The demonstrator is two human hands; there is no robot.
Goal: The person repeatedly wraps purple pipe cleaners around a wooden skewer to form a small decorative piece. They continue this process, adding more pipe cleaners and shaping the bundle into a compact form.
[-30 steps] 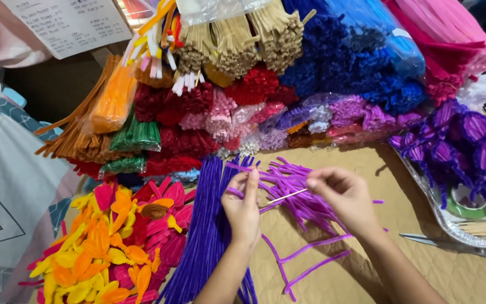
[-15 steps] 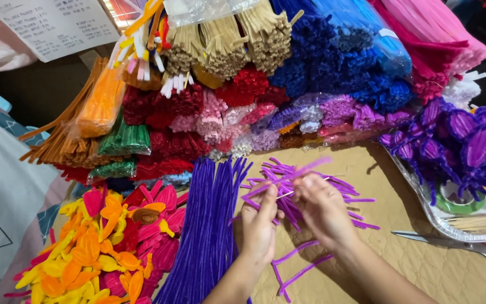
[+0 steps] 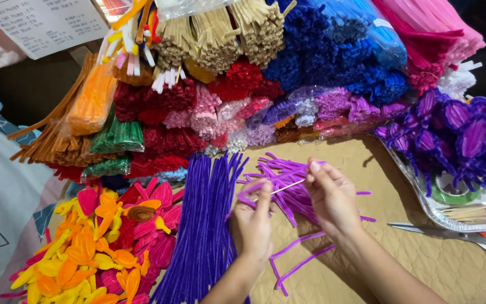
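While a thin pale stick (image 3: 288, 186) spans the gap between them at the frame's centre, the left hand (image 3: 254, 219) and right hand (image 3: 333, 197) each pinch one end of it; the left fingers also close on a looped purple stem (image 3: 250, 190), the right thumb and forefinger are shut tight on the stick's upper end. By my reading the wrapping is barely begun: most of the stick is bare. Just behind the hands lies a loose heap of cut purple pieces (image 3: 288, 171), with a bent one (image 3: 296, 262) below the wrists. Left of centre runs a long violet bundle (image 3: 206, 225), and lower left a pile of pink and yellow petals (image 3: 108, 242). At right a tray (image 3: 423, 205) holds purple flowers (image 3: 462, 132), scissors (image 3: 451, 232) beside it. Bagged stems (image 3: 265, 73) fill the top
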